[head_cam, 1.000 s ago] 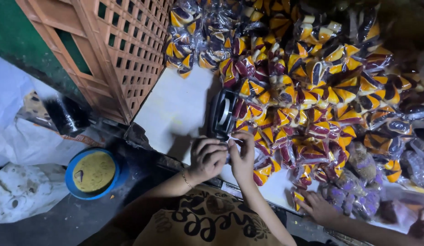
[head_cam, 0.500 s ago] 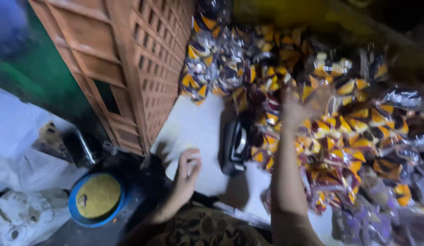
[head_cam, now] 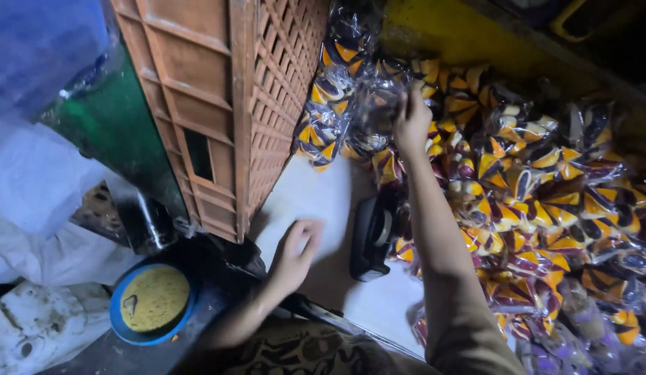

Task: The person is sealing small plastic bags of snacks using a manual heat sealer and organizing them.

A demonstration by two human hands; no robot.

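My right hand [head_cam: 410, 121] reaches far forward and is closed on a clear plastic packet [head_cam: 378, 104] at the top of a big heap of orange, yellow and purple wrapped packets [head_cam: 538, 194]. My left hand [head_cam: 295, 253] hovers low over the white surface [head_cam: 323, 201], fingers loosely spread, holding nothing. A black tape dispenser [head_cam: 373, 232] lies between my two arms, just left of my right forearm.
An orange plastic crate [head_cam: 225, 104] stands upright at the left of the white surface. A blue round tub with a yellow sponge [head_cam: 153, 302] sits at lower left beside white sacks [head_cam: 38, 201]. A yellow edge [head_cam: 475, 35] runs behind the heap.
My hands were together near the dispenser a second ago. Since then my right hand has stretched up to the top of the heap, and my left hand has dropped away toward the white surface.
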